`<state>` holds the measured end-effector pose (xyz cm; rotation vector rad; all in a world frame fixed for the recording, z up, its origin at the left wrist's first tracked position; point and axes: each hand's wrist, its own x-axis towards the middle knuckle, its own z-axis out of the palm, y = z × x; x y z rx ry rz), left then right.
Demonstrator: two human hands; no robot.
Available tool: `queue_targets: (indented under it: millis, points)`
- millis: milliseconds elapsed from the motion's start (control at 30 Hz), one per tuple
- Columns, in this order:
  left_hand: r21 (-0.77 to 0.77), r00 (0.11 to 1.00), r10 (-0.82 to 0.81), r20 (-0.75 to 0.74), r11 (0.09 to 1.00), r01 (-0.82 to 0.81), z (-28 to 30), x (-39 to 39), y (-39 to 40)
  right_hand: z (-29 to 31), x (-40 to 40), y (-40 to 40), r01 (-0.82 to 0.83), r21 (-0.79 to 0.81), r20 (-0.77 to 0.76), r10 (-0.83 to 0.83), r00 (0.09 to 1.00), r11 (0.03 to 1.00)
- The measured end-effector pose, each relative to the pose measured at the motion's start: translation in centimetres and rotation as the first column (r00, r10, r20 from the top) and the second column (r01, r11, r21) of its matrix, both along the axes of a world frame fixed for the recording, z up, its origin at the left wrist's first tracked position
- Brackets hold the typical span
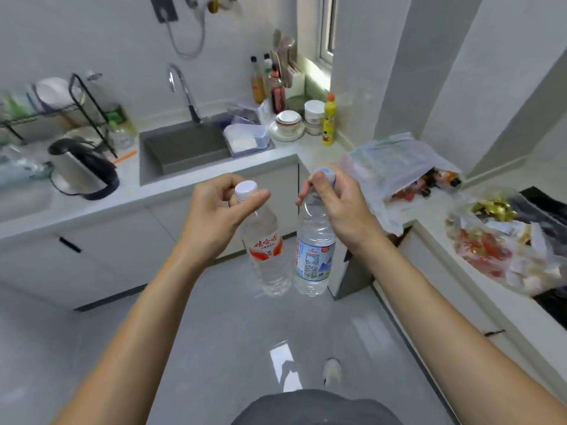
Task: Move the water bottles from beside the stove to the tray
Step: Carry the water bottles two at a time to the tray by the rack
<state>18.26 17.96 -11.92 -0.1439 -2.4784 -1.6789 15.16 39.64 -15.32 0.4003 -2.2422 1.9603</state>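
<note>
Two clear water bottles hang in the air over the kitchen floor, side by side and close to touching near their bases. My left hand (214, 214) pinches the neck of the red-labelled bottle (267, 253) just under its white cap. My right hand (337, 210) grips the neck of the blue-labelled bottle (313, 256), whose pale blue cap shows above my thumb. The black stove (549, 200) edges the frame at right. No tray is clearly visible.
An L-shaped counter wraps the room: a sink (184, 148) with tap at the back, a kettle (82, 170) and dish rack (55, 108) at left, condiment bottles and bowls in the corner. Plastic bags (395, 167) and snack packets (503, 250) crowd the right counter.
</note>
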Motion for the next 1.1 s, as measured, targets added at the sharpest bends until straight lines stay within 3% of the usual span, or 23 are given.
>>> queue_targets:
  millis: [267, 567, 867, 1100]
  points:
    - [-0.019, 0.936, 0.351, 0.004, 0.936, -0.351, -0.7, -6.6, -12.7, 0.0, -13.4, -15.3, -0.351, 0.083, -0.056, 0.356, 0.933, 0.933]
    - [0.065, 0.67, 0.742, -0.015, 0.669, -0.74, -1.0, -7.9, -24.5, 0.8, -21.4, -31.7, -0.714, 0.114, 0.0, 0.718, 0.696, 0.691]
    - [0.058, 0.482, 0.876, -0.029, 0.483, -0.874, -2.6, -5.8, -39.7, -1.0, -22.5, -52.0, -0.874, 0.051, 0.057, 0.873, 0.485, 0.482]
    - [0.01, 0.518, 0.855, -0.021, 0.518, -0.855, -3.6, -7.7, -55.8, -1.8, -24.4, -67.5, -0.856, 0.095, 0.102, 0.85, 0.516, 0.508]
